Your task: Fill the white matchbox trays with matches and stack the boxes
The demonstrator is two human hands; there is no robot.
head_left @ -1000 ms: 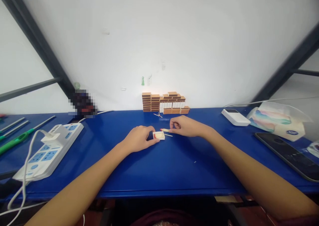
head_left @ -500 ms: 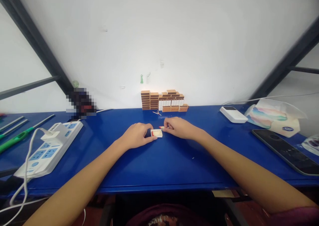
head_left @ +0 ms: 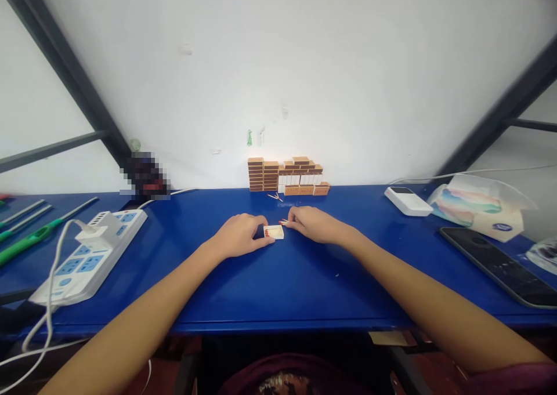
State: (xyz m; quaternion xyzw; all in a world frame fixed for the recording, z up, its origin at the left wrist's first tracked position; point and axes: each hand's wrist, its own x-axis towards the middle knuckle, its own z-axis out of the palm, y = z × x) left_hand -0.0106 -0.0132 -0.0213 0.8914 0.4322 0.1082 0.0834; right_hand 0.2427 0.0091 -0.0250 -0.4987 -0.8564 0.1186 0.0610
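Observation:
Between the thumb and fingers of my left hand (head_left: pixel 243 235) is a small white matchbox tray (head_left: pixel 279 236), lying on the blue table. Red-headed matches (head_left: pixel 267 232) lie inside it, toward its left end. Just right of the tray, my right hand (head_left: pixel 311 222) pinches a few matches (head_left: pixel 283 222), their red heads pointing left toward the tray. Behind the hands, a few loose matches (head_left: pixel 275 197) lie crossed on the table. Against the wall stand stacked matchboxes (head_left: pixel 263 177), some with brown striking sides and some showing white ends.
A white power strip (head_left: pixel 104 256) with a plugged-in cable and a green stick lighter (head_left: pixel 32 244) lie at left. To the right are a white boxy device (head_left: pixel 408 201), a tissue pack (head_left: pixel 474 206) and a black phone (head_left: pixel 496 264) on the blue table (head_left: pixel 296 290).
The matches in my right hand show a little more clearly beside the tray. Both hands stay nearly in place, and the whole view has shifted slightly.

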